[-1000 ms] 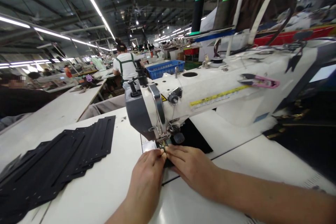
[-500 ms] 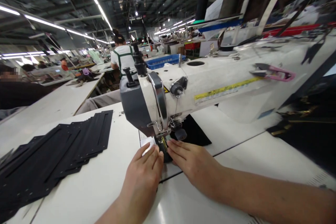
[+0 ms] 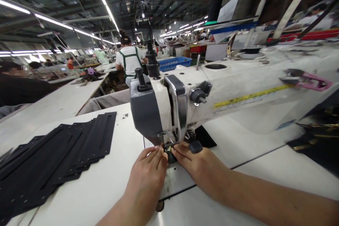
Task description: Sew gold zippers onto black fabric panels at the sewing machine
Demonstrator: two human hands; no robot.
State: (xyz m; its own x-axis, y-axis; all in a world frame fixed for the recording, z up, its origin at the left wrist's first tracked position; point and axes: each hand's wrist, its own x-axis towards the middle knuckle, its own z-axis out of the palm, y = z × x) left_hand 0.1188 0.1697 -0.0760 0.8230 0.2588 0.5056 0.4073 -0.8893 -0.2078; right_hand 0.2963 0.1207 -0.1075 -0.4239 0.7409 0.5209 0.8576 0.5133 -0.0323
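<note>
A white and grey sewing machine (image 3: 147, 109) stands on the white table. Dark fabric (image 3: 206, 137) lies under its head, mostly hidden, with one corner showing behind the presser foot. My left hand (image 3: 149, 171) lies left of the foot, fingers together and bent down, pressing on the work at the needle. On the right, my right hand (image 3: 197, 162) rests with its fingers stretched flat and its fingertips beside the foot, partly behind a dark round part. Between the fingertips shows a small piece of the dark fabric.
Overlapping black panels (image 3: 71, 148) lie at the left of the table. Pink-handled snips (image 3: 312, 79) rest on the machine arm. Dark material (image 3: 317, 144) is at the right. Beyond are a blue basket (image 3: 174, 64) and a person (image 3: 130, 58) in a white shirt.
The camera view has shifted and the machine looks nearer. Both hands have moved forward with the dark fabric, and less of it shows in front of the foot.
</note>
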